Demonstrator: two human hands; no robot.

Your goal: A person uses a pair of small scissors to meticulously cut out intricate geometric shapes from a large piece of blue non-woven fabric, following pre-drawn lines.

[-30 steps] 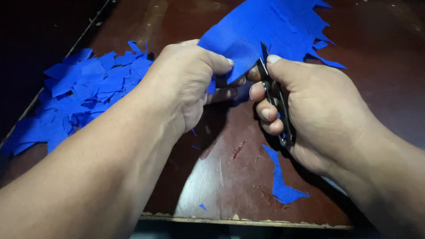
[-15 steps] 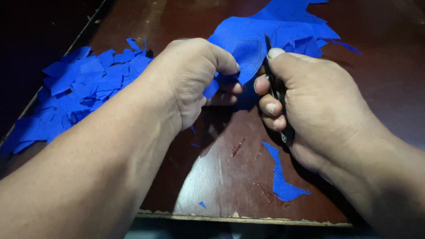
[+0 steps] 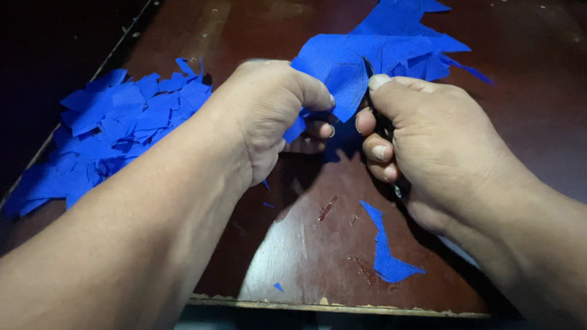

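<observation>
Drawn tighter since the earlier frame — blue fabric sheet bunched between both hands. Left hand clamped on its near edge; right hand curled shut around small scissors, blades just right of left fingertips. Cut scraps piled left.

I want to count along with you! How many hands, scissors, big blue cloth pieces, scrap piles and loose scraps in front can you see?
Hands: 2, left hand and right hand
Scissors: 1
Big blue cloth: 1
Scrap pile: 1
Long loose scrap: 1
Total: 6
</observation>
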